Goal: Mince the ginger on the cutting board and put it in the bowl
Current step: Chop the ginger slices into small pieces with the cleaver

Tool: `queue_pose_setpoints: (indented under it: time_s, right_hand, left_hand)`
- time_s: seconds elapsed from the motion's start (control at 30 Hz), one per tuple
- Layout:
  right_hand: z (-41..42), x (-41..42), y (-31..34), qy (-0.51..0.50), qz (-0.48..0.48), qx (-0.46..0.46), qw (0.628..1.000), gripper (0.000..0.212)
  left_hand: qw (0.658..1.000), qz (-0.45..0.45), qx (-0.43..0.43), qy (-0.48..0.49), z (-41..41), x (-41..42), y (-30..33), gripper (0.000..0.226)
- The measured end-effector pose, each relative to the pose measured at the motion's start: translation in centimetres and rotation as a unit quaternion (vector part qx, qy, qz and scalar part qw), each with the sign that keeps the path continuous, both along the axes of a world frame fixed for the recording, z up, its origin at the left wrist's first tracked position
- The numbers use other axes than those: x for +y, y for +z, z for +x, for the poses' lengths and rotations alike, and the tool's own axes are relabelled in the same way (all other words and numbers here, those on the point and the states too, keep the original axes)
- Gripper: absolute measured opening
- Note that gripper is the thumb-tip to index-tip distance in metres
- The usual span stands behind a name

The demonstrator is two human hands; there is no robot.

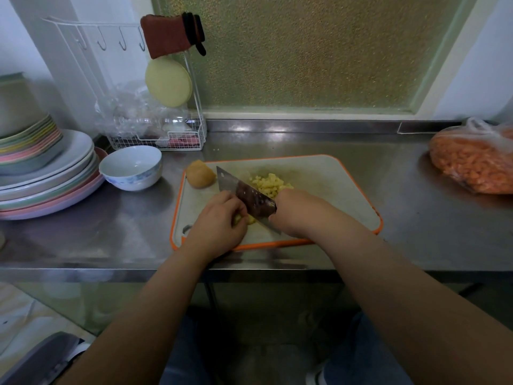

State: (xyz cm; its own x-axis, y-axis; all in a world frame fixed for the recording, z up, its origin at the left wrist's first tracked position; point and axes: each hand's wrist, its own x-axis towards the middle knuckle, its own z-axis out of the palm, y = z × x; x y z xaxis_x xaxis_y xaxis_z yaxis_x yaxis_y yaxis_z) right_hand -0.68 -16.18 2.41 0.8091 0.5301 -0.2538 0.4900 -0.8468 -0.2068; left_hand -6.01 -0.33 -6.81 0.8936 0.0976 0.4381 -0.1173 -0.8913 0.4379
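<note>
**Mincing well underway, bowl not yet filled**

Minced ginger [270, 184] heaped mid cutting board [333, 184]; whole piece [200, 174] at far-left corner. Left hand [219, 226] pinching a small ginger bit [244, 219] near the front edge. Right hand [291, 215] gripping cleaver [244, 194], long axis diagonal, tip toward far-left. Bowl [130, 168] on the bench, apparently empty.

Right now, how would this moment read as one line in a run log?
stage: mincing | right hand: grips cleaver | left hand: holds ginger piece | minced pile: on cutting board | bowl: empty
</note>
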Motion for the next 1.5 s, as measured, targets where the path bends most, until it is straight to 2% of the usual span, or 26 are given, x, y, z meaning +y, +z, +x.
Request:
queue_pose_setpoints:
  time_s: [0.17,0.3,0.4,0.57,0.8,0.9,1.1,1.17,1.5]
  right_hand:
    - [0.2,0.6,-0.4,-0.002,-0.013,0.018,1.000,0.005]
    - [0.6,-0.1,-1.3,-0.026,0.030,0.042,0.998,0.023]
    - [1.1,-0.9,-1.2,-0.039,0.058,0.063,0.996,0.027]
    - [1.0,-1.3,-1.3,-0.046,0.080,0.014,0.996,0.026]
    - [-0.4,-0.6,-0.7,-0.009,0.058,-0.025,0.998,0.018]
    - [-0.5,-0.5,-0.5,-0.008,0.044,-0.016,0.999,0.024]
    - [-0.5,0.4,-0.2,0.004,0.014,0.008,1.000,0.008]
    - [-0.5,0.9,-0.6,0.005,0.008,0.008,1.000,0.011]
    - [0.5,-0.9,-1.6,-0.049,0.098,0.047,0.993,0.025]
  left_hand:
    - [1.000,0.012,-0.011,-0.004,0.0,0.0,-0.1,0.007]
    - [1.000,0.026,-0.017,0.005,0.0,-0.1,-0.3,0.007]
    - [0.999,0.022,-0.026,0.007,-0.3,-0.1,-0.3,0.007]
    - [0.999,-0.002,-0.032,0.015,-0.5,-0.3,-0.3,0.006]
    - [0.998,-0.003,-0.053,0.027,-0.4,-0.4,-0.7,0.005]
    - [0.998,0.000,-0.055,0.020,-0.4,-0.3,-0.8,0.005]
    - [0.999,0.006,-0.049,0.022,-0.3,-0.2,-0.7,0.006]
    - [0.999,0.008,-0.048,0.022,-0.4,-0.2,-0.6,0.007]
    - [0.999,-0.001,-0.050,0.018,-0.8,0.0,-0.7,0.006]
